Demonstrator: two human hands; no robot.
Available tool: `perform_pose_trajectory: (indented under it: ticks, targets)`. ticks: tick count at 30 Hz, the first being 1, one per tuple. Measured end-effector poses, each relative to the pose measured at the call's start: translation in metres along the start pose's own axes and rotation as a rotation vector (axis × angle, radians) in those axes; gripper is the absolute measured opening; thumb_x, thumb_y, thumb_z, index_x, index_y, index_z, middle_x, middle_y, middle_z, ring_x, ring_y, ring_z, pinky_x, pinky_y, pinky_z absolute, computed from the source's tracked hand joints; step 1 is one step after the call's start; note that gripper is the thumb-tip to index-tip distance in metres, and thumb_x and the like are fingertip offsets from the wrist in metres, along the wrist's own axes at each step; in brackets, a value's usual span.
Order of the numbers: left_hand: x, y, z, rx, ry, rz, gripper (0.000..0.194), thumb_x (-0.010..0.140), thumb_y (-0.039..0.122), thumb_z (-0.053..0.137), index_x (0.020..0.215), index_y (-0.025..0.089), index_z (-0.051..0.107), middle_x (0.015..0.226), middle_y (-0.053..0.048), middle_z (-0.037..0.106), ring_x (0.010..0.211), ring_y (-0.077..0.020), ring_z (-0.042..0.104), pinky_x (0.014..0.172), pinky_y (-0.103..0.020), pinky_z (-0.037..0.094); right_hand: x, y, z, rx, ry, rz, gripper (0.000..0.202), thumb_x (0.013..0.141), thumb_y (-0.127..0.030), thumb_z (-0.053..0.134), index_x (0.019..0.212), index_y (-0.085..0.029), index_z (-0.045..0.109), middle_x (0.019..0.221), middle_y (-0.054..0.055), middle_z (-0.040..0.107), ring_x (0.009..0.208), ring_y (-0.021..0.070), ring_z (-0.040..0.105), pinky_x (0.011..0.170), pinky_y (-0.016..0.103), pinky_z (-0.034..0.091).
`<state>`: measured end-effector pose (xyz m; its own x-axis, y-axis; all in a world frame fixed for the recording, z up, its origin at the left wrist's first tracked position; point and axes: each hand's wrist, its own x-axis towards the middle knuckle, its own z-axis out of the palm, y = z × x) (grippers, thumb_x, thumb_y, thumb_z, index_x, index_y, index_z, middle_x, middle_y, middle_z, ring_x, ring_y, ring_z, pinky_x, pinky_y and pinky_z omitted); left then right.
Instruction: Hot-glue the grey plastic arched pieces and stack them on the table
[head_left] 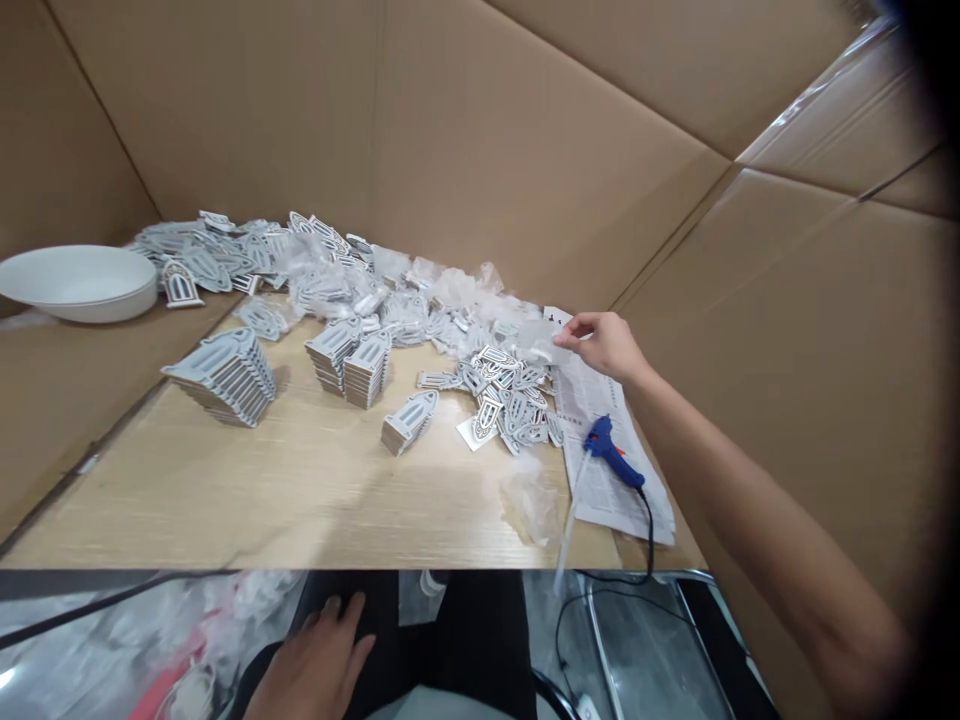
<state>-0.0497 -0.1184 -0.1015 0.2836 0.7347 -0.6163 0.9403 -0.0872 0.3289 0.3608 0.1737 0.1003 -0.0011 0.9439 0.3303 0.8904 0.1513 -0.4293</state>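
Bowl: a shallow white bowl (pixel 79 290) sits at far left, beside a broad heap of grey arch-shaped pieces (pixel 214 255), many seemingly in clear wrapping.
Leaning stack: a tall, slanting stack of grey, brown-edged arch pieces (pixel 229 375) stands on the pale wooden tabletop (pixel 300 500).
Left hand: the left hand (pixel 319 660) rests on a dark-clad leg below the table edge, fingers extended and slightly apart, gripping nothing visible.
Middle stacks: two adjoining grey stacks (pixel 334 345) stand close together; a shorter grey stack (pixel 410 422) lies nearer the front edge.
Loose pile: patterned grey-and-white arch pieces (pixel 517 405) lie at every angle; they look light and stiff, best taken by their flat side edges.
Plastic bag: a thin, translucent plastic bag (pixel 537 342) is behind the pile, at the right fingertips. It should be very light, limp, slippery and easily torn, so an edge or corner suits a pinch (its contents, if any, cannot be made out).
Right hand: the right hand (pixel 564 338) has thumb and fingers pinched together on the bag's right edge.
Glue gun: a blue plastic glue gun (pixel 611 450) with a black cord lies on printed newspaper (pixel 592 395), near the right forearm.
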Motion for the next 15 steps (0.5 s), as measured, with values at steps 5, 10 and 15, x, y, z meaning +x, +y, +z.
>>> perform_pose_trajectory:
  ticks: [5,10,15]
  targets:
    - [0.000,0.005,-0.003,-0.244,0.030,0.052,0.064,0.112,0.038,0.037,0.165,0.009,0.060,0.171,-0.022,0.058,0.162,-0.0364,0.054,0.139,-0.052,0.037,-0.009,-0.025,-0.036,0.027,0.246,0.014,0.028,0.099,-0.045,0.075,0.084,-0.025,0.062,0.084,0.006,0.072,0.077,0.0228,0.066,0.075,0.041,0.054]
    - [-0.011,0.033,-0.020,-1.190,-0.172,0.302,0.081,0.105,0.079,0.045,0.166,0.027,0.055,0.148,-0.019,0.073,0.125,-0.0341,0.077,0.109,-0.053,0.061,-0.111,-0.109,-0.031,0.287,-0.667,-0.402,0.009,0.103,-0.028,0.076,0.096,-0.024,0.072,0.094,0.004,0.079,0.084,0.0184,0.074,0.080,0.034,0.060]
    - [-0.023,0.050,-0.032,-1.707,-0.317,0.283,0.075,0.088,0.080,0.078,0.137,0.024,0.073,0.114,-0.013,0.079,0.098,-0.0263,0.077,0.085,-0.035,0.061,-0.163,-0.151,0.013,0.503,-1.257,-0.752,0.019,0.101,-0.032,0.081,0.114,-0.018,0.077,0.112,0.010,0.084,0.098,0.0207,0.079,0.084,0.031,0.062]
